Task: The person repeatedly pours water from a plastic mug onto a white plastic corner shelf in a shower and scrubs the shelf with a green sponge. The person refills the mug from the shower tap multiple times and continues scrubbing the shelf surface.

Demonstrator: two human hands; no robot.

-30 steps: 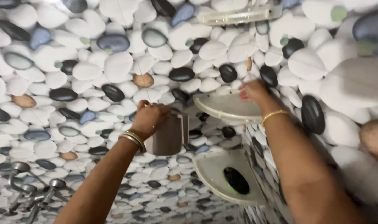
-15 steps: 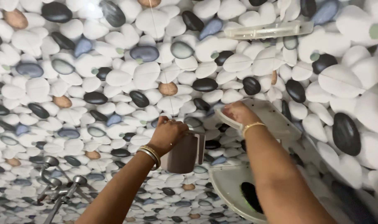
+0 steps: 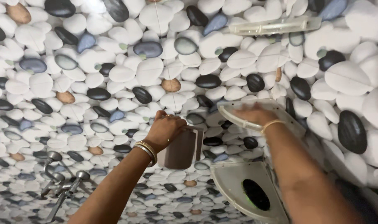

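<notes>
Metal taps low left on pebble-print wall. Left hand grips brown mug at centre, tilted. Right hand, blurred, lies flat on upper corner shelf; lower corner shelf below w/ dark hole.

The corner is crowded: the middle corner shelf sits under the right hand, with the lower corner shelf at six o'clock and the top shelf at twelve. The brown mug blocks nine o'clock. Bare pebble wall lies open towards ten o'clock; taps stand at eight o'clock.
</notes>
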